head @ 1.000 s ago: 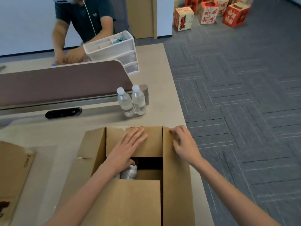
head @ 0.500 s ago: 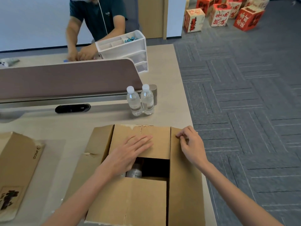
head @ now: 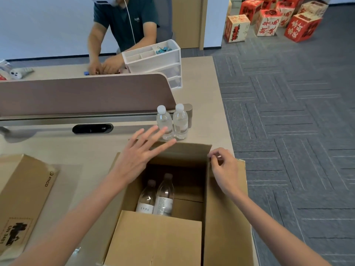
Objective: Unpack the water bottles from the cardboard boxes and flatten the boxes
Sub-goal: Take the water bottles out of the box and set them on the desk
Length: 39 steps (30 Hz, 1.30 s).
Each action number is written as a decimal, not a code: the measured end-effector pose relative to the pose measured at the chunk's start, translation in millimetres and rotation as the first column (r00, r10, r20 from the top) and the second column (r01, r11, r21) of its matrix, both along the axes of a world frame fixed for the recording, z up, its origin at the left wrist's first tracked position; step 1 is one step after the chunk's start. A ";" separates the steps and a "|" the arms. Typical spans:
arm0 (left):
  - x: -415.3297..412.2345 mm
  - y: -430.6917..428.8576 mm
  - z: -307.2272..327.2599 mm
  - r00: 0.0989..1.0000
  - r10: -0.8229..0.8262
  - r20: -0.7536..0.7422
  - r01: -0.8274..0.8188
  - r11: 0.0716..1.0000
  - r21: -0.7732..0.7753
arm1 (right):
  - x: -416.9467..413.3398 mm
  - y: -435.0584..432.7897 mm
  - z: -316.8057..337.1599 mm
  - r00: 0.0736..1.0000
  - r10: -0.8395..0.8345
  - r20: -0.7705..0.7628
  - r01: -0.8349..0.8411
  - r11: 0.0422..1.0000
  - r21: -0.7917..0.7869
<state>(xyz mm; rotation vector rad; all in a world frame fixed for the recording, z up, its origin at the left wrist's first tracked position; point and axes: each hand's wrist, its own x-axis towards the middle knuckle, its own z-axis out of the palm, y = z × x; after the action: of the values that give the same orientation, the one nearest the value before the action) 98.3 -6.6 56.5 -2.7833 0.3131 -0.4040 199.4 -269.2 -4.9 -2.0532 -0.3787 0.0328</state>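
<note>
Our left hand (head: 138, 156) is spread, fingers straight; our right hand (head: 224, 169) curls, thumb and forefinger pinching the cardboard box flap (head: 192, 152).

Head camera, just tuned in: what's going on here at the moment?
A person is unpacking a cardboard box on the desk. The left hand is open, fingers spread, at the box's far flap, while the right hand pinches that flap's right corner. The box is open, and two water bottles lie inside it. Two other bottles stand on the desk beyond the box, and a flattened box lies at the left.
</note>
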 end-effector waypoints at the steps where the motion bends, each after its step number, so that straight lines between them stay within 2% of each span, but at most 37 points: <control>1: 5.0 2.4 -3.2 0.998 0.055 0.014 -0.055 0.998 0.014 | 1.9 2.6 -0.7 1.000 -0.014 0.002 0.014 1.000 -0.004; 4: 17.9 7.0 -14.9 0.990 0.141 -0.019 -0.141 0.990 0.026 | 4.2 7.4 -1.6 0.999 0.004 0.050 -0.002 0.999 -0.033; 7: 24.4 13.1 -29.6 0.973 0.192 -0.129 -0.193 0.981 0.007 | 5.3 13.1 -4.1 1.000 0.007 0.028 -0.004 0.994 -0.113; 11: 23.2 25.2 -54.9 0.907 0.292 -0.304 -0.350 0.924 -0.157 | 8.9 21.6 -8.0 0.996 0.044 -0.072 -0.056 0.984 -0.169; 13: 21.3 28.2 -64.9 0.865 0.294 -0.407 -0.416 0.873 -0.255 | 12.8 24.1 -12.4 0.993 0.106 -0.057 -0.117 0.958 -0.260; 15: 22.2 27.1 -69.2 0.832 0.288 -0.475 -0.449 0.852 -0.270 | 17.3 26.1 -16.8 0.991 0.132 -0.034 -0.135 0.920 -0.369; 18: 21.8 24.3 -74.8 0.831 0.303 -0.467 -0.482 0.812 -0.331 | 22.9 27.5 -20.5 0.990 0.138 0.028 -0.105 0.856 -0.506; 20: 20.5 21.8 -77.9 0.837 0.330 -0.436 -0.499 0.788 -0.361 | 27.1 29.7 -20.1 0.969 0.230 0.091 -0.134 0.797 -0.589; 23: 24.6 15.9 -81.9 0.859 0.360 -0.365 -0.491 0.781 -0.385 | 33.2 37.4 -17.3 0.923 0.376 0.078 -0.229 0.704 -0.672; 27: 29.1 12.3 -86.6 0.911 0.285 -0.297 -0.395 0.809 -0.436 | 36.0 46.2 -11.4 0.883 0.466 0.061 -0.262 0.595 -0.760; 31: 22.4 19.5 -85.5 0.908 0.340 -0.246 -0.419 0.766 -0.488 | 44.3 62.0 -3.2 0.855 0.516 0.053 -0.269 0.528 -0.805; 35: 14.3 37.6 -84.9 0.881 0.395 -0.259 -0.473 0.720 -0.508 | 54.7 90.7 2.6 0.804 0.594 0.029 -0.308 0.457 -0.834; 39: 13.1 46.3 -84.7 0.871 0.413 -0.265 -0.490 0.703 -0.515 | 61.8 106.8 2.3 0.785 0.620 0.013 -0.326 0.431 -0.841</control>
<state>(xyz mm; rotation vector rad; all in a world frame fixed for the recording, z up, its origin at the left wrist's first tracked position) 111.5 39.7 -28.3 -3.3228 -0.5774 -0.2084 261.2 -162.4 -2.7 -2.7874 -1.4031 0.2720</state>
